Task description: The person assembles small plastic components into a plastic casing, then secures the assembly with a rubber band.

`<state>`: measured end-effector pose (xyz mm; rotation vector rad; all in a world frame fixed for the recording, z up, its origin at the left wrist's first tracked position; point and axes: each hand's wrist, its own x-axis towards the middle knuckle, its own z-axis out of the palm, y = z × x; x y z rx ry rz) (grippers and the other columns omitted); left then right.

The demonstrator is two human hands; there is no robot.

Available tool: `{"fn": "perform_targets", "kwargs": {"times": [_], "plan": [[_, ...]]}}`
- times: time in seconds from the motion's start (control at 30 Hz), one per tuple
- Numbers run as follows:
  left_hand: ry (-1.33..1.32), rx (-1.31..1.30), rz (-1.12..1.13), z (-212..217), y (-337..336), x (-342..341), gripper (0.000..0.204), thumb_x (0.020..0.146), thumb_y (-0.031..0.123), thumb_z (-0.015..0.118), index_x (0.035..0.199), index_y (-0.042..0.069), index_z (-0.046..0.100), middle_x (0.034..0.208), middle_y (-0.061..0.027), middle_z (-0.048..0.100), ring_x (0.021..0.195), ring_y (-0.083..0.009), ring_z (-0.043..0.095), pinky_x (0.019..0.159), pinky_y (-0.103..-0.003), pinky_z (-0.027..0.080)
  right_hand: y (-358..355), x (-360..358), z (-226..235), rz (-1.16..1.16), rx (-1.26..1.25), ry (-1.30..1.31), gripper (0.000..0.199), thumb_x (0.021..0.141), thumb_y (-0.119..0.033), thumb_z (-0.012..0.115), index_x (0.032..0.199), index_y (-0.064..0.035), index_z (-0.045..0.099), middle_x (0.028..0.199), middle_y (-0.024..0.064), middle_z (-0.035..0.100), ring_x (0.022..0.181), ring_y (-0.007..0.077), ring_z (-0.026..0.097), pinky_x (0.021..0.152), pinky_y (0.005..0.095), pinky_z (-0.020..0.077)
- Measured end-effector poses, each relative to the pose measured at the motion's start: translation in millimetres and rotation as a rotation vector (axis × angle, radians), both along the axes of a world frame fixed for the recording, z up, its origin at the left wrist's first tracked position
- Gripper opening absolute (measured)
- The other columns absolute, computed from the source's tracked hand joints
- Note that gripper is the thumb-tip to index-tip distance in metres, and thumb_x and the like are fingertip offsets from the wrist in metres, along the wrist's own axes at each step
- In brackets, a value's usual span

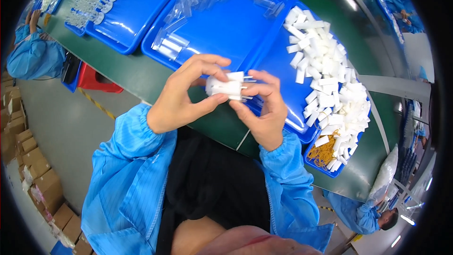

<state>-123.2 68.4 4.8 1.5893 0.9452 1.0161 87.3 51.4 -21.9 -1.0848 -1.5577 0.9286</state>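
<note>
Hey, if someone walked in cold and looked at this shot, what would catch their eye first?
Probably the two hands in the middle: the left hand and right hand together hold a small bundle of white plastic pieces with thin pins sticking out. Just to the right, a blue tray is heaped with loose white pieces, with yellow rubber bands at its near corner. More blue trays fill the green table behind.

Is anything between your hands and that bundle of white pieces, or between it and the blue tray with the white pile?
Nothing visible. Both the left hand and right hand already grip the bundle of white pieces directly. It is held over the near edge of the blue tray; the white pile lies just to the right.
</note>
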Motion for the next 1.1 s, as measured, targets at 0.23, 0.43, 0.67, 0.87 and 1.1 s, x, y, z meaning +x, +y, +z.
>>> {"fn": "perform_targets", "kwargs": {"times": [0.23,0.43,0.67,0.87,1.1], "plan": [[-0.023,-0.205,-0.137,-7,4,-17,0.033,0.083,0.005,0.078,0.111,0.002,0.062,0.13,-0.0128,0.057,0.117,-0.0231,0.061,0.093,-0.036,0.057,5,2,8,0.27,0.053,-0.124,0.033,0.08,-0.002,0.079,0.107,-0.0062,0.061,0.115,0.0118,0.068,0.131,0.0277,0.049,0.11,0.0445,0.037],[-0.006,-0.058,0.112,-15,0,-25,0.027,0.082,0.004,0.078,0.106,0.0,0.064,0.122,-0.0119,0.062,0.108,-0.0211,0.063,0.087,-0.034,0.056,91,20,24,-0.036,0.042,-0.355,0.03,0.091,-0.017,0.069,0.118,-0.0031,0.065,0.116,0.0116,0.068,0.106,0.0258,0.062,0.094,0.0375,0.0472],[-0.037,0.019,0.213,-21,-2,-32,0.026,0.085,0.003,0.075,0.108,-0.001,0.064,0.123,-0.0132,0.061,0.11,-0.023,0.063,0.089,-0.033,0.056,155,11,-3,-0.145,0.355,-1.181,0.04,0.089,-0.022,0.07,0.126,-0.0063,0.064,0.11,0.0117,0.069,0.099,0.0316,0.06,0.086,0.0447,0.0445],[-0.221,-0.126,0.295,-34,-4,-53,0.024,0.087,0.003,0.073,0.109,-0.002,0.064,0.127,-0.0131,0.059,0.112,-0.0232,0.063,0.091,-0.034,0.057,145,-2,23,0.0,0.181,-0.762,0.027,0.088,-0.009,0.067,0.115,-0.0064,0.069,0.105,0.0144,0.072,0.081,0.0302,0.067,0.079,0.0425,0.0533],[-0.07,0.004,0.317,-28,-5,-52,0.026,0.085,0.003,0.074,0.11,-0.001,0.064,0.128,-0.0129,0.058,0.115,-0.0235,0.062,0.093,-0.035,0.056,143,-32,22,0.213,0.507,-1.028,0.028,0.077,0.0,0.067,0.102,-0.0109,0.071,0.091,0.004,0.067,0.093,0.0238,0.062,0.079,0.0389,0.0469]]}}
